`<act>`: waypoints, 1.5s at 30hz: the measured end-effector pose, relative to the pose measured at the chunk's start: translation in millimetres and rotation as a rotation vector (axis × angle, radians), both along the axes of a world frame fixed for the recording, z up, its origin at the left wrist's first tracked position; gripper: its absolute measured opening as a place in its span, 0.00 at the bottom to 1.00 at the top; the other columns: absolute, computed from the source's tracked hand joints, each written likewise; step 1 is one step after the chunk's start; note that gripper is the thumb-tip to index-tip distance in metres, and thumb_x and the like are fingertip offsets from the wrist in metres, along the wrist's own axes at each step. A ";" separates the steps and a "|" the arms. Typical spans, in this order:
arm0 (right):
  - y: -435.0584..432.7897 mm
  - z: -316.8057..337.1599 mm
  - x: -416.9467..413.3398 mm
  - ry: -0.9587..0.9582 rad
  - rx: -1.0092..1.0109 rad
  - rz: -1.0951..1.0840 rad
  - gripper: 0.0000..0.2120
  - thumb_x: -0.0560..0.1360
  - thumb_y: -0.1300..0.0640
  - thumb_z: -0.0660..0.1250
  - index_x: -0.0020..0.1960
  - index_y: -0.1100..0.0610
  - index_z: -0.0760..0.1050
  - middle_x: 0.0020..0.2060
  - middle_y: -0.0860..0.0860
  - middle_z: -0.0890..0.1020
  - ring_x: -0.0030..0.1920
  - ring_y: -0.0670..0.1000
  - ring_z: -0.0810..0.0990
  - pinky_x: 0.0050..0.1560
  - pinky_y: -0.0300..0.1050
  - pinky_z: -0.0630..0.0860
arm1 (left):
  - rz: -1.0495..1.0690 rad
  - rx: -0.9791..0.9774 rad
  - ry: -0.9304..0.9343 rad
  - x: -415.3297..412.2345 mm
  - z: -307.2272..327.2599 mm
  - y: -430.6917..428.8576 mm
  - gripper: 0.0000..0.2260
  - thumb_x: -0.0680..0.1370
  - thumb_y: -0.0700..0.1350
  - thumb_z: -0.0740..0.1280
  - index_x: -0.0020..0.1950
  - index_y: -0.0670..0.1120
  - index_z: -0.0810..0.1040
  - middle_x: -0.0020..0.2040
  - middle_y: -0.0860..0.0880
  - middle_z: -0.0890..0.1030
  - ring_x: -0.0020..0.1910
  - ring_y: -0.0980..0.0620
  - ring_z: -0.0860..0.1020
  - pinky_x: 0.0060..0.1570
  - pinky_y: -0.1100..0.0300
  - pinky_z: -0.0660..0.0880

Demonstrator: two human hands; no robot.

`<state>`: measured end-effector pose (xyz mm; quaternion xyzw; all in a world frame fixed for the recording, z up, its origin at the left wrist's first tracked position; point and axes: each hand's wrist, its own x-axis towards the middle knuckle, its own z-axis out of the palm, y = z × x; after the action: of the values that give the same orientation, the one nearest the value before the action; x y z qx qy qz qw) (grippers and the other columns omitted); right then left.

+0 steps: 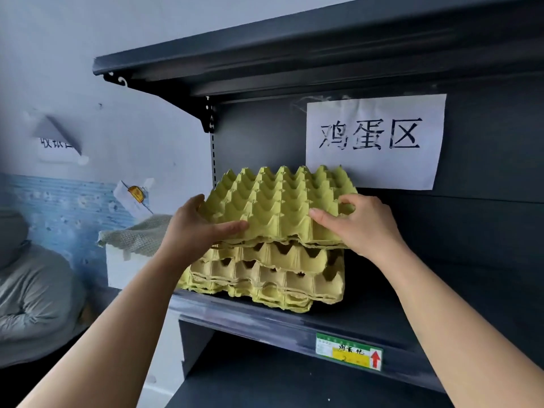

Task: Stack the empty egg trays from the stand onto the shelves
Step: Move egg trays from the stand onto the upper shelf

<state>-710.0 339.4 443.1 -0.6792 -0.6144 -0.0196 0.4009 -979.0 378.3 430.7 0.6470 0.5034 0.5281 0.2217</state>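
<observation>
The top egg tray (279, 201) is yellow-green. It sits on a pile of egg trays (265, 275) on the dark shelf (294, 322). Its bumps point up, its near edge runs left to right, and its far side tips up higher. The left hand (194, 228) grips its left near corner, thumb on top. The right hand (362, 225) grips its right side, fingers curled over the bumps. Behind, a paper sign (374, 139) says 鸡蛋区. A small label (348, 351) on the shelf's front edge has a red arrow (376, 359); its small writing is hard to read.
</observation>
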 end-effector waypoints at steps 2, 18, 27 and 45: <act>-1.5 -1.4 -6.8 -0.023 -0.010 -0.039 0.48 0.58 0.21 0.58 0.67 0.53 0.71 0.64 0.56 0.74 0.64 0.57 0.71 0.61 0.54 0.72 | -0.025 -0.015 0.015 -4.8 -4.4 8.8 0.55 0.54 0.60 0.79 0.76 0.43 0.62 0.62 0.50 0.75 0.57 0.53 0.74 0.58 0.59 0.70; -10.9 -13.5 -24.5 -0.124 -0.109 -0.127 0.45 0.63 0.22 0.58 0.70 0.50 0.68 0.64 0.59 0.70 0.65 0.59 0.66 0.61 0.51 0.69 | -0.079 -0.110 0.175 -18.3 -21.4 28.5 0.59 0.52 0.73 0.74 0.74 0.43 0.63 0.61 0.49 0.77 0.59 0.48 0.76 0.63 0.48 0.73; -36.7 -10.5 -32.3 -0.226 0.048 -0.137 0.32 0.72 0.34 0.61 0.70 0.52 0.69 0.70 0.53 0.67 0.70 0.54 0.63 0.67 0.49 0.63 | 0.131 0.371 0.417 5.4 -17.8 5.1 0.26 0.73 0.55 0.72 0.68 0.45 0.75 0.65 0.46 0.76 0.65 0.44 0.71 0.63 0.48 0.67; -233.6 -103.4 123.8 -0.268 -0.008 -0.448 0.18 0.74 0.50 0.69 0.60 0.58 0.79 0.59 0.53 0.80 0.61 0.54 0.77 0.59 0.46 0.72 | -0.494 0.588 0.467 246.8 -112.5 -139.7 0.19 0.73 0.54 0.63 0.55 0.43 0.82 0.51 0.47 0.83 0.48 0.44 0.80 0.50 0.51 0.77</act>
<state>-586.3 105.9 339.7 -0.7914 -0.4962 -0.1952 0.2990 -732.2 238.6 318.2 0.8850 0.1988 0.4200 0.0282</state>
